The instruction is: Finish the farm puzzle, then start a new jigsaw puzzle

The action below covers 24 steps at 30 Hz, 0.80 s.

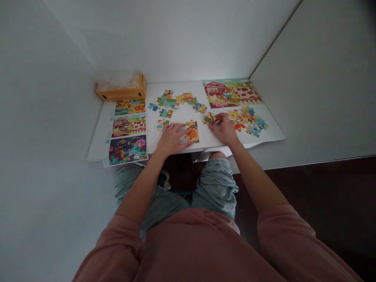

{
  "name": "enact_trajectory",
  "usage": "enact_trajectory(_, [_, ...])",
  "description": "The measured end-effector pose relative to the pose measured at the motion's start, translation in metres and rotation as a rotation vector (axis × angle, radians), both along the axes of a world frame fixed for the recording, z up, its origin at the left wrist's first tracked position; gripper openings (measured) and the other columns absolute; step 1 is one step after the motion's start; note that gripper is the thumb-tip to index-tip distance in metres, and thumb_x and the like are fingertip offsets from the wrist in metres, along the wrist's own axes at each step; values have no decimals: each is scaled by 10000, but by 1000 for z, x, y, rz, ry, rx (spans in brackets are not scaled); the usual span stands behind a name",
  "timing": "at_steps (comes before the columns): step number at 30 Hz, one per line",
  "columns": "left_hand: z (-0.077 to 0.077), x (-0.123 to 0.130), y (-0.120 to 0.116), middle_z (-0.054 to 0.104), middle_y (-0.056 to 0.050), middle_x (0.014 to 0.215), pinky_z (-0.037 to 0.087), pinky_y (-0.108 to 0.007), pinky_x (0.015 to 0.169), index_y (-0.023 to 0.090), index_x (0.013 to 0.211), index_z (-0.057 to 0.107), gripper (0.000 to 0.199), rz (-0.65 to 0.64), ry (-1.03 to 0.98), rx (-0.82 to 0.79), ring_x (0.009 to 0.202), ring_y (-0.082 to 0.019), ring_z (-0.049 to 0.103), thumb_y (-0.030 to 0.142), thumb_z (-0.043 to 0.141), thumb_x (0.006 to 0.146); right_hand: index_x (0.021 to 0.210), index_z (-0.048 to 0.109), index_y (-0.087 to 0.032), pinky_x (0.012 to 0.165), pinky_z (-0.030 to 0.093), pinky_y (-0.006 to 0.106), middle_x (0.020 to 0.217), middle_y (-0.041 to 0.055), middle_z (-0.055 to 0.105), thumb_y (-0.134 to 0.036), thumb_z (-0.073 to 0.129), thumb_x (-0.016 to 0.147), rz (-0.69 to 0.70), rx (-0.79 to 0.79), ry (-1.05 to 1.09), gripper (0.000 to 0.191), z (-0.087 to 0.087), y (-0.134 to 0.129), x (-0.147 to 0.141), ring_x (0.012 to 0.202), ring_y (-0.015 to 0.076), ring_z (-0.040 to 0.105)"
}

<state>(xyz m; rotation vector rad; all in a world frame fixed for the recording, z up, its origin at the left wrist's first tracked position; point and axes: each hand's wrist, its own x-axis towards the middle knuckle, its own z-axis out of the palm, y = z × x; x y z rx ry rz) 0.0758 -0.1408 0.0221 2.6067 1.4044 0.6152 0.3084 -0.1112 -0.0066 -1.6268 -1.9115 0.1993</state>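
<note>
My left hand (172, 140) lies on the white table with its fingers apart, the fingertips against a small joined block of orange and yellow puzzle pieces (193, 135) near the front edge. Just beyond that hand is a single pale and green puzzle piece (162, 124), partly covered by a finger. Between thumb and fingers, my right hand (225, 130) pinches a green and dark red puzzle piece (209, 118), to the right of the block. Farther back, several loose puzzle pieces (170, 102) are spread out, with a blue and yellow piece (199, 107) closest to the held one.
A heap of puzzle pieces (249, 119) lies at the right, below a farm picture puzzle (232, 93). An orange box (122, 94) stands at the back left. In front of it are printed picture sheets (127, 150). White walls (190, 43) border the table (173, 156).
</note>
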Motion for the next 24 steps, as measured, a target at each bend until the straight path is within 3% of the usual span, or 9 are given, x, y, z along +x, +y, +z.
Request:
enact_trajectory(4, [0,-1,0,350,10,1128,132,-414,867,340,1044,404,412,5,9,-6,1031,-227,272,486,424,660,1084,248,-275,650,365,360,869,24,519,-434,323,721,88,-49,138,403,4,-4,-1,714,181,487])
enact_trajectory(10, [1,-2,-1,373,5,1106,161,-416,847,330,1012,440,349,11,21,13,1011,-222,298,455,404,688,1155,173,-246,583,388,319,909,46,500,-432,302,731,59,-8,292,480,5,-5,1,663,160,479])
enact_trajectory(20, [1,-1,-2,366,19,1112,162,-414,851,347,985,456,348,-3,11,8,1019,-222,284,475,426,663,1048,319,-246,582,380,311,919,51,488,-463,274,733,10,1,339,385,2,-2,7,688,158,467])
enact_trajectory(24, [-1,-1,-1,362,23,1112,164,-412,854,349,974,463,358,-11,-7,8,1015,-220,285,501,420,653,1070,294,-229,570,373,285,915,44,494,-476,269,735,11,-5,341,417,3,-2,7,650,137,453])
